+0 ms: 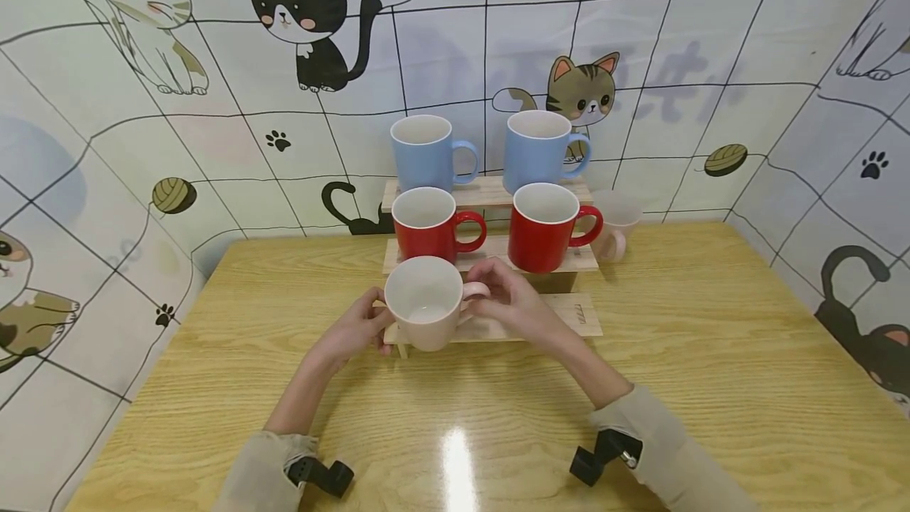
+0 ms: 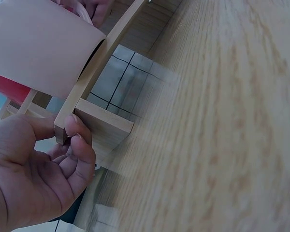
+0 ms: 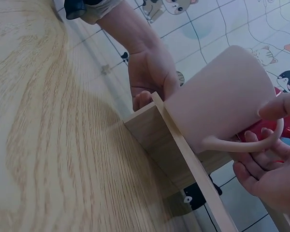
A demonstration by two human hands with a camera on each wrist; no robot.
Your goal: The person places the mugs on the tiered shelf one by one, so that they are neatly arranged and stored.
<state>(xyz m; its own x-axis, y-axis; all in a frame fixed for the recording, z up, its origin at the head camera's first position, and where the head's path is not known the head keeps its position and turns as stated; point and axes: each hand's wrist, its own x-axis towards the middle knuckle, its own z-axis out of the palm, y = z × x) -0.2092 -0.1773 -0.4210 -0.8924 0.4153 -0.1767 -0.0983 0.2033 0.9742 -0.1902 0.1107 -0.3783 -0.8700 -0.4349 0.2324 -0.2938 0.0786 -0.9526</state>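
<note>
A pale pink mug [image 1: 429, 333] stands upright at the left end of the lowest tier of a stepped wooden rack [image 1: 565, 314]. My right hand [image 1: 517, 305] holds the mug's handle [image 3: 241, 146], fingers curled at the loop and thumb close to the mug's side. On the other side, my left hand [image 1: 355, 329] pinches the left end of the rack's bottom board [image 2: 70, 108] between thumb and fingers. In the left wrist view the mug's base sits right on that board.
Two red mugs [image 1: 543, 235] occupy the middle tier, with two light blue mugs [image 1: 536, 152] on the top one. Behind the rack's right side is another pale pink mug [image 1: 617, 220]. The rack stands on a wooden table [image 1: 711, 354] before a cat-patterned backdrop [image 1: 455, 46].
</note>
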